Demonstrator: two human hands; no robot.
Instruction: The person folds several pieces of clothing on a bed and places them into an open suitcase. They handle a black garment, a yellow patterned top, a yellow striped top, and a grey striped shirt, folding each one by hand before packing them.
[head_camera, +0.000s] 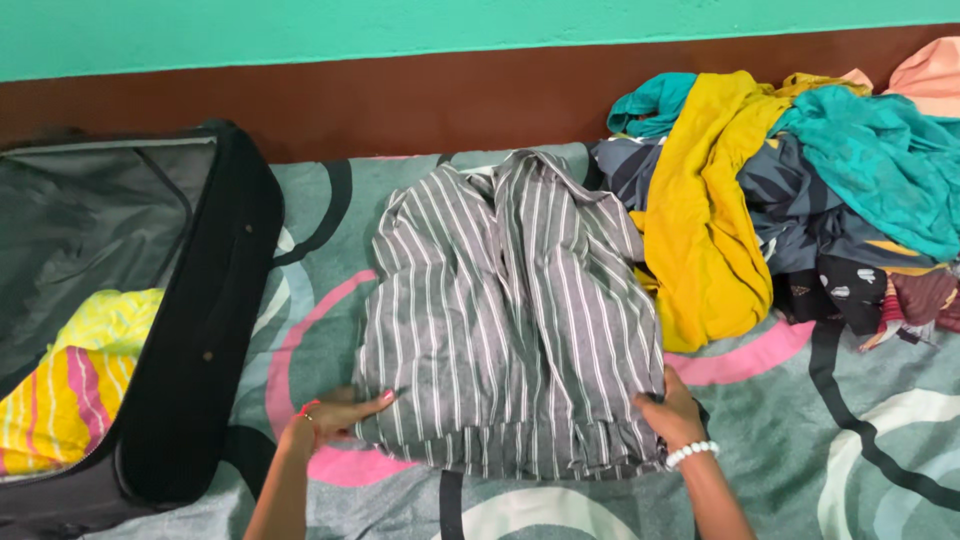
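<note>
Grey striped garment lies spread at centre frame on a patterned cover, near edge folded under. Left hand at lower left of garment: fingers flat and extended, pressing its edge, no grasp. Right hand at lower right corner: fingers curled, pinching the fabric. Right wrist carries a white bead bracelet. Heap of clothes, yellow, teal and dark, at upper right, touching the garment. Open black suitcase at left holds a yellow-and-pink cloth
</note>
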